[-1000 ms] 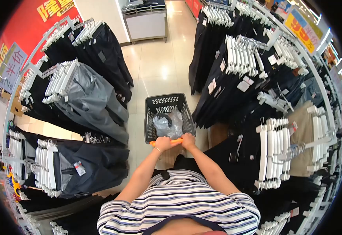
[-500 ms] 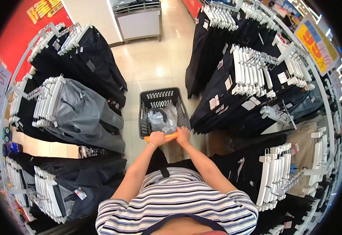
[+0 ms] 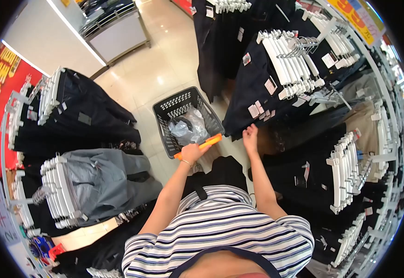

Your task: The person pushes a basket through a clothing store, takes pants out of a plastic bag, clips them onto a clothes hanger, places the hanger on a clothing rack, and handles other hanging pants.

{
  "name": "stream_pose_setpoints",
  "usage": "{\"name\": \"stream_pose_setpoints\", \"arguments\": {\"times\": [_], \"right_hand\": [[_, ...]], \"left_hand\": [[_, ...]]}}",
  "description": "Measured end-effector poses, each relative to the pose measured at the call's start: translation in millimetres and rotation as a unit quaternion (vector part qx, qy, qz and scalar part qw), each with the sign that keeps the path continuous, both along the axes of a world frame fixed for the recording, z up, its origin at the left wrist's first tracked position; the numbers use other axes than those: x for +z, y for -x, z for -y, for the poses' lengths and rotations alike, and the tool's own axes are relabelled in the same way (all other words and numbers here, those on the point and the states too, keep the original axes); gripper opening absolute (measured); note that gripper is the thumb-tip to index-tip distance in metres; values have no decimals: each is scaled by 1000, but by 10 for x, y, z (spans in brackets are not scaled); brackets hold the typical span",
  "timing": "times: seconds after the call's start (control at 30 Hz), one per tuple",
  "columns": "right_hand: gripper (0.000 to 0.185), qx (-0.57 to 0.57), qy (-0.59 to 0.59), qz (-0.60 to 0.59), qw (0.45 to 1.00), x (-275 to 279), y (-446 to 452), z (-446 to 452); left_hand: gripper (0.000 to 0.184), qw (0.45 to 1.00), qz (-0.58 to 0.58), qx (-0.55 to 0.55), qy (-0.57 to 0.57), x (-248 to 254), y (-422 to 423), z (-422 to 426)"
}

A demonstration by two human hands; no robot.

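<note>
1. My left hand (image 3: 191, 152) is grasping the orange handle (image 3: 209, 142), fingers wrapping around its near-left part; a bracelet (image 3: 186, 162) is circling that wrist.
2. My right hand (image 3: 250, 137) is staying free of the handle, holding nothing, fingers loosely curling; it is hovering near the lower edge of the dark garments (image 3: 243, 104) on my right. Can't tell if it is touching them.
3. The black basket (image 3: 174, 103) is sitting just ahead of me in the aisle, its handle crossing the near end.
4. Inside, clear plastic bags (image 3: 197, 127) are lying bunched, a dark item showing at their left; can't tell what it is.
5. White price tags (image 3: 256, 110) are hanging on the dark garments, above my right hand.
6. White hangers (image 3: 280, 60) are holding those garments up.
7. Left of the basket, grey trousers (image 3: 114, 178) are hanging from a rack.
8. Farther ahead, a cabinet (image 3: 121, 41) is standing on the shiny floor (image 3: 165, 60).
</note>
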State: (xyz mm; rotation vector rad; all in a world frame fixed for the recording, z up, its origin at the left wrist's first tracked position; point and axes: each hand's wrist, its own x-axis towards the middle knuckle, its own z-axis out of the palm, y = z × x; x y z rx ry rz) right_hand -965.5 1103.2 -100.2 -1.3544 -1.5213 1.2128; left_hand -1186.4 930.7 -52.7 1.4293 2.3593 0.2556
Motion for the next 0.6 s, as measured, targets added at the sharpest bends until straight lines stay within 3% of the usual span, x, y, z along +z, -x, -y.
{"name": "stream_pose_setpoints", "arguments": {"times": [0.13, 0.23, 0.27, 0.3, 0.37, 0.4, 0.5, 0.6], "right_hand": [[56, -100, -64, -11, 993, 518, 34, -422], [54, -82, -49, 4, 995, 576, 140, -715], [50, -71, 30, -6, 997, 613, 135, -736], [49, -97, -84, 32, 991, 284, 143, -842], [39, -85, -61, 21, 994, 306, 251, -862], [28, -68, -7, 128, 989, -25, 160, -1009], [26, -48, 37, 81, 995, 16, 265, -995], [28, -14, 22, 115, 993, 27, 303, -968]], "left_hand": [[66, 1000, 1, -12, -7, -48, 259, -155], [65, 1000, -8, -8, -8, -71, 430, -275], [65, 1000, -8, -9, -6, -69, 480, -317], [67, 1000, -11, -10, -6, -55, 532, -365], [71, 1000, -18, -9, -3, -48, 623, -451], [71, 1000, -18, -7, -6, -52, 668, -478], [71, 1000, -25, -14, -1, -98, 819, -612], [68, 999, -24, -21, 8, -90, 970, -747]]}}
